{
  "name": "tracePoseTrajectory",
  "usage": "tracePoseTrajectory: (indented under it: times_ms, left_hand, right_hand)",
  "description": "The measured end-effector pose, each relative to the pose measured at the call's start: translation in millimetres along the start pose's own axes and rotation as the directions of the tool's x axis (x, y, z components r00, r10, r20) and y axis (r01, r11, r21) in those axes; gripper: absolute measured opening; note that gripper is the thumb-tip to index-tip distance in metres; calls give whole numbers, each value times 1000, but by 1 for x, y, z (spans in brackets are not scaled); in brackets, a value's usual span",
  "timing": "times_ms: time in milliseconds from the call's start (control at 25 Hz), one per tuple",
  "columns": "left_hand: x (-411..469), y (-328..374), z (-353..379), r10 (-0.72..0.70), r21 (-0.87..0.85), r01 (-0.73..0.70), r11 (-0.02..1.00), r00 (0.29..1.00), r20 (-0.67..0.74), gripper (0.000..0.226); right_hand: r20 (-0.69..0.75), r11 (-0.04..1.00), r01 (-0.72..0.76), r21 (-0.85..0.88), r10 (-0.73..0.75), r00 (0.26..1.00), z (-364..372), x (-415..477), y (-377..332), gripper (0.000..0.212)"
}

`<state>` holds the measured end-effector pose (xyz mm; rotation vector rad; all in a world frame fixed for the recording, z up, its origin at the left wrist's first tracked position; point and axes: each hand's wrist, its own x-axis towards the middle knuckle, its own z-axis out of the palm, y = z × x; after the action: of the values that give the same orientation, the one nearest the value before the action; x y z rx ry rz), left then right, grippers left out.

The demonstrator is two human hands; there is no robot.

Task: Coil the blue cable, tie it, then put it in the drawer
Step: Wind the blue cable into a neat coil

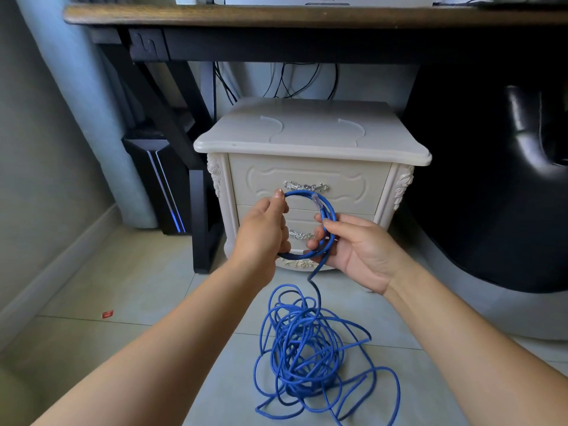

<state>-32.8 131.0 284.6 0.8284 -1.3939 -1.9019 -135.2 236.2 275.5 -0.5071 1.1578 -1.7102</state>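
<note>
Left hand [264, 229]: pinches the left side of a small loop, with the thumb tip at the loop's top.
Right hand [359, 250]: palm up, fingers curled round the loop's right side, with the thumb pressed on the strands.
Blue cable [329, 215]: one loop is held in the air between both hands, with a clear plug [316, 200] at its upper right. One strand drops to a loose tangle [302, 385] on the tiled floor [123, 287].
Drawers: the upper drawer [307, 179] of the cream nightstand [310, 133] is closed, just behind the loop. The lower one is mostly hidden by the hands.
Surroundings: wooden desk [276, 15] above, computer tower [159, 186] to the left.
</note>
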Motion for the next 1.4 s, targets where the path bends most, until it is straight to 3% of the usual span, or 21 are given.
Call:
tracePoseTrajectory:
  times_ms: [200, 320, 440, 520, 600, 680, 760, 840, 960, 1120, 1200, 1320, 1400]
  left_hand:
    - [-10, 0, 5, 133, 32, -135, 990, 990, 37, 32]
    - [-7, -1, 4, 68, -48, -67, 997, 997, 23, 31]
    - [-6, -6, 0, -79, -148, 89, 985, 994, 74, 30]
    - [-6, -7, -3, -156, -162, 184, 969, 973, 171, 25]
    - [-4, -6, -6, -186, -93, 211, 973, 957, 222, 17]
    - [-1, -2, -7, -154, 66, 143, 987, 964, 216, 23]
    - [1, 0, -8, -19, 340, -74, 937, 965, 260, 28]
    - [-1, 0, -6, 98, 539, -267, 799, 942, 322, 29]
    - [0, 0, -5, 136, 586, -309, 749, 937, 322, 33]
    - [0, 6, -2, 140, 678, -335, 654, 935, 327, 30]
    - [-1, 7, -2, 157, 689, -358, 630, 928, 339, 30]
    - [1, 7, -4, 221, 636, -382, 670, 921, 320, 29]
    - [3, 5, -7, 265, 614, -383, 690, 923, 278, 32]
  right_hand:
    - [-21, 995, -32, -99, 30, 999, 3, 2, -6, 23]
    - [-34, 1000, 30, 0, -30, 999, 5, 1, -7, 19]
    - [-27, 992, 50, 117, -47, 999, 2, 3, -13, 21]
    - [-65, 997, 70, 33, -68, 996, -3, 6, -16, 25]
    - [-106, 971, 81, -227, -107, 989, -5, 8, -15, 24]
    - [-88, 823, 67, -564, -141, 986, -1, 9, -14, 24]
    - [-38, 570, 77, -818, -186, 982, 5, 8, -14, 24]
    - [11, 376, 94, -922, -216, 976, 10, 7, -15, 28]
    - [35, 285, 112, -952, -262, 965, 12, 6, -15, 35]
    - [29, 367, 165, -915, -347, 937, 12, 9, -15, 24]
    - [-32, 528, 160, -834, -336, 941, 12, 11, -15, 20]
    - [-82, 825, 97, -556, -171, 982, 10, 8, -17, 16]
    - [3, 915, -20, -403, 23, 1000, -1, 3, -17, 27]
